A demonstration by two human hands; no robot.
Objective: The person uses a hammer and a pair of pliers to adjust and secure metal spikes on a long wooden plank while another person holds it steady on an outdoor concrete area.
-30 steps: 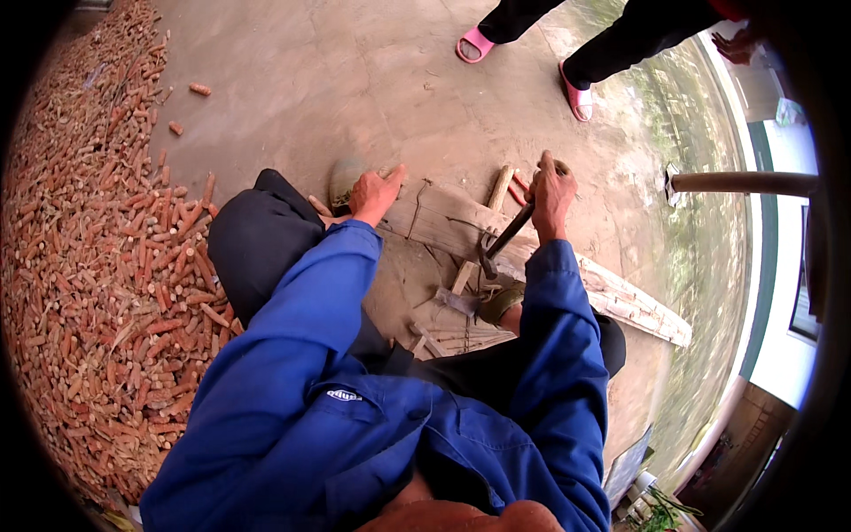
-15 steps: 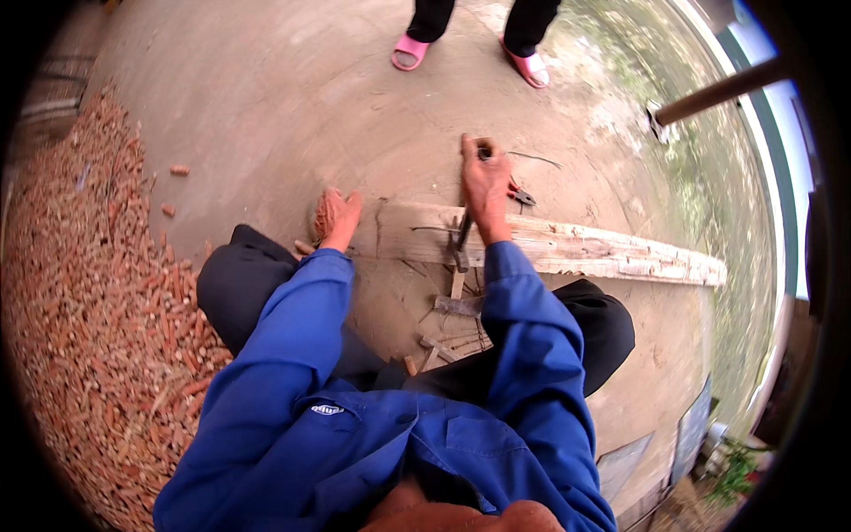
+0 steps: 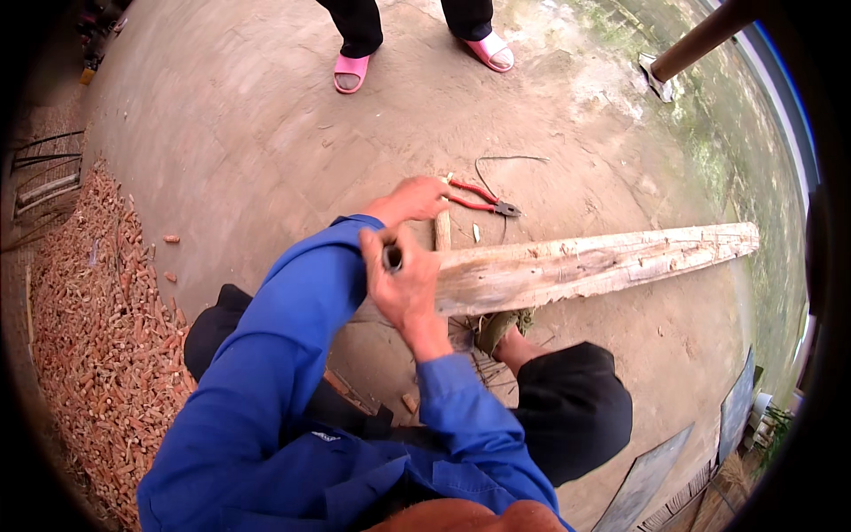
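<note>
My left hand [image 3: 415, 200] reaches across to the far side of a pale plank [image 3: 585, 263], its fingers closed around a short wooden stick [image 3: 442, 230]. Nearer to me, my right hand [image 3: 406, 277] is wrapped around the hammer's dark round handle end [image 3: 392, 258]; the head is hidden below the hand. Red-handled pliers [image 3: 479, 200] lie open on the ground just right of my left hand. A bent thin wire [image 3: 505, 159] lies beyond them. Below the plank shows a rounded greenish-brown piece [image 3: 498, 333], beside a bare foot [image 3: 516, 349].
A large heap of reddish corncobs [image 3: 106, 355] covers the ground at left, with a few loose cobs. Another person's feet in pink slippers [image 3: 352, 71] stand at the far side. A post [image 3: 700, 43] rises at far right; flat grey sheets [image 3: 643, 479] lie at lower right.
My right hand with the hammer has moved left and nearer to me, off the plank's middle. My left hand has gone right and farther out to the stick. The view has shifted, showing the pliers fully.
</note>
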